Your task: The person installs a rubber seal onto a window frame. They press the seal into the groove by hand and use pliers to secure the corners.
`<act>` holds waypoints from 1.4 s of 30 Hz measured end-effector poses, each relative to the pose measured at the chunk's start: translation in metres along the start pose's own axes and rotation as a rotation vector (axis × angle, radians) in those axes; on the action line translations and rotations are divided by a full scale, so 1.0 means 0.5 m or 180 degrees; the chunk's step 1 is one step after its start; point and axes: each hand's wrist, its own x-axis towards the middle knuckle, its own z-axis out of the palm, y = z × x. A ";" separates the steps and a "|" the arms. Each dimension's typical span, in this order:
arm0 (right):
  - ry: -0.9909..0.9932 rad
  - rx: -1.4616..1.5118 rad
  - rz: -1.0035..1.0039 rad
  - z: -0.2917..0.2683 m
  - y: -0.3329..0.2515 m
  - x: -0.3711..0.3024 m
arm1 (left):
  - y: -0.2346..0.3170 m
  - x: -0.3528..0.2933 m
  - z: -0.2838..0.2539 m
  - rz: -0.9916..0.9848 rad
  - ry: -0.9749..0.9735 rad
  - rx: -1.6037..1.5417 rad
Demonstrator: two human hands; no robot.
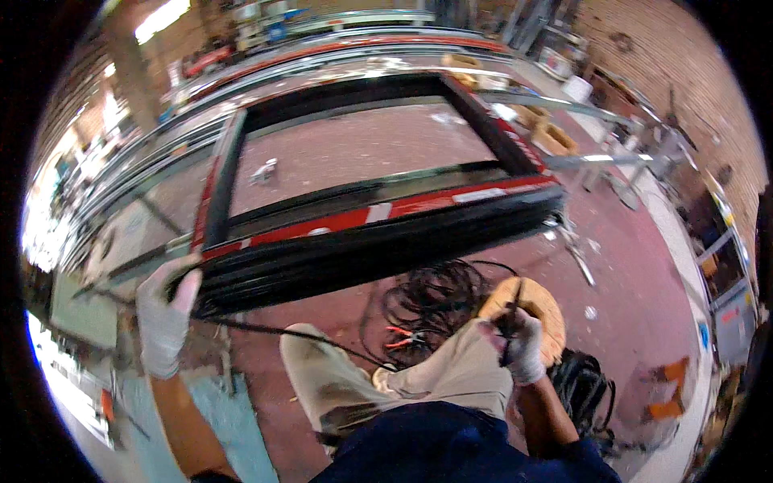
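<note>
A black rectangular frame [378, 241] with red and white film along its edges lies in front of me, its middle open. My left hand [165, 314], in a whitish glove, is closed around the near left corner of that frame. From the same corner a thin black rubber strip [298, 331] runs down to the right, across my legs. My right hand [519, 342], gloved too, is closed on a length of black strip by my right knee; whether it is the same piece I cannot tell. A tangled coil of black strip [435, 298] lies on the floor below the frame.
Red-handled pliers [398, 338] lie by the coil. A round tan disc [541, 315] sits behind my right hand, with more black strip [584, 394] bundled nearby. Long metal profiles [322, 50] stretch across the back. An orange-brown piece [670, 390] rests at the right.
</note>
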 end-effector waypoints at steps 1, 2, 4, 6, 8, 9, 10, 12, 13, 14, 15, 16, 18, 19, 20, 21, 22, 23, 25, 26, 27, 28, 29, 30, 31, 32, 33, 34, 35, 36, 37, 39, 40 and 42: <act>0.0074 -0.0042 -0.0070 -0.003 0.010 -0.007 | -0.006 0.000 0.006 -0.0136 0.0007 -0.0154; 0.0116 -0.0075 -0.0173 -0.003 0.016 -0.005 | 0.001 -0.003 0.004 -0.0207 -0.0063 -0.0164; 0.0215 0.0210 0.0035 -0.022 -0.012 0.008 | -0.020 -0.006 -0.012 -0.0427 -0.0144 -0.0148; 0.0585 0.0492 0.0355 -0.049 0.062 0.018 | -0.024 0.003 -0.009 -0.0040 -0.0120 0.0043; 0.0874 0.0692 0.0834 -0.082 0.091 0.038 | -0.042 0.014 -0.014 -0.0358 -0.0215 -0.0032; 0.1000 0.0793 0.0846 -0.103 0.118 0.046 | -0.063 0.017 -0.020 -0.0522 -0.0214 0.0118; 0.1134 0.0877 0.0879 -0.125 0.150 0.045 | -0.099 0.020 -0.020 -0.0334 -0.0090 0.0335; 0.1492 0.1048 0.1131 -0.159 0.230 0.047 | -0.090 0.020 -0.010 -0.0018 -0.0082 0.0345; 0.1547 0.1293 0.1379 -0.174 0.243 0.042 | -0.149 0.022 -0.022 0.0118 -0.0069 0.0561; 0.1606 0.1330 0.1594 -0.184 0.252 0.036 | -0.257 0.028 -0.058 0.0237 -0.0033 0.0788; 0.1622 0.1024 0.1836 -0.199 0.280 0.025 | -0.263 0.030 -0.054 0.0054 -0.0071 0.0665; 0.1608 0.0757 0.2098 -0.209 0.333 0.015 | -0.250 0.033 -0.058 -0.0121 -0.0092 0.0591; 0.1463 0.0147 0.2082 -0.227 0.500 -0.032 | -0.161 0.033 -0.049 -0.0483 -0.0214 0.0236; 0.1285 -0.1043 0.2129 -0.211 0.540 -0.039 | -0.192 0.027 -0.069 -0.0402 -0.0219 0.0312; 0.1060 -0.2236 0.2099 -0.198 0.572 -0.042 | -0.225 0.018 -0.091 -0.0326 -0.0219 0.0380; 0.0527 -0.2565 0.2427 -0.196 0.633 -0.054 | -0.226 0.019 -0.098 -0.0337 -0.0230 0.0291; 0.0437 -0.2130 0.3342 -0.236 0.760 -0.105 | -0.168 0.053 -0.035 -0.0625 -0.0458 0.0088; 0.0091 -0.2045 0.3279 -0.218 0.778 -0.112 | -0.094 0.038 -0.022 -0.0991 -0.0520 0.0079; -0.0353 -0.1897 0.3288 -0.182 0.828 -0.142 | -0.129 0.035 -0.055 -0.0641 -0.0416 0.0362; -0.0461 -0.1911 0.3359 -0.174 0.864 -0.151 | -0.164 0.034 -0.068 -0.0580 -0.0461 0.0396; -0.0626 -0.2018 0.3661 -0.151 0.853 -0.133 | -0.191 0.022 -0.094 -0.0535 -0.0469 0.0490; -0.0927 -0.2221 0.3560 -0.142 0.853 -0.126 | -0.212 0.022 -0.118 -0.0569 -0.0578 0.0488; -0.0970 -0.2318 0.3451 -0.127 0.851 -0.110 | -0.224 0.023 -0.140 -0.0607 -0.0680 0.0496; -0.1006 -0.2417 0.3339 -0.116 0.853 -0.097 | -0.225 0.021 -0.135 -0.0534 -0.0613 0.0518; -0.0971 -0.2459 0.3298 -0.113 0.882 -0.098 | -0.226 0.023 -0.128 -0.0451 -0.0554 0.0527; -0.0899 -0.2514 0.3258 -0.115 0.941 -0.108 | -0.230 0.035 -0.114 -0.0349 -0.0515 0.0502; -0.0854 -0.2549 0.3185 -0.104 0.981 -0.098 | -0.255 0.054 -0.123 0.0400 -0.0682 0.1241; -0.0808 -0.2567 0.3308 -0.086 0.940 -0.053 | -0.248 0.020 -0.140 0.0206 -0.0400 0.1203; -0.0797 -0.2444 0.3111 -0.061 0.944 -0.033 | -0.250 -0.010 -0.138 0.0023 -0.0067 0.1086; -0.0630 -0.2296 0.3093 -0.086 0.960 -0.067 | -0.244 0.040 -0.088 0.0036 0.0070 0.0893; -0.0760 -0.2263 0.3080 -0.089 0.968 -0.056 | -0.235 0.028 -0.062 -0.0027 0.0351 0.0778; -0.0584 -0.2095 0.3054 -0.083 0.957 -0.004 | -0.201 0.030 -0.060 0.0105 0.0148 0.0969; -0.0322 -0.1947 0.3018 -0.083 0.929 0.025 | -0.183 0.026 -0.062 0.0160 0.0056 0.1077; 0.0377 -0.1606 0.2126 -0.112 0.926 0.063 | -0.149 0.036 -0.030 -0.0172 0.0022 0.0649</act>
